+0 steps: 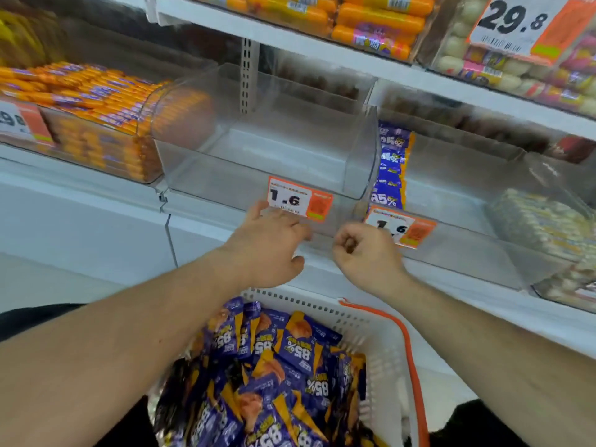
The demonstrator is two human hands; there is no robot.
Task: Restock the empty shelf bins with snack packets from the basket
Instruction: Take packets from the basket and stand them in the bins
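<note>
Hands meet at the clear bin (258,150) front edge: left hand (269,243) spread, right hand (364,250) fisted on nothing.

Both forearms extended forward; left hand (269,243) fingers spread, right hand (364,253) fist-curled, empty.

Middle bin (258,150): set on the shelf (96,201), between the sausage bin (96,130) at left and the right bin (467,201).
Packets (392,166): stood against the right bin's left wall.
Basket (380,343): placed below the shelf, with snack packets (274,375) inside.
Hands: left hand (267,250) and right hand (367,253) raised side by side before the middle bin's front.
</note>
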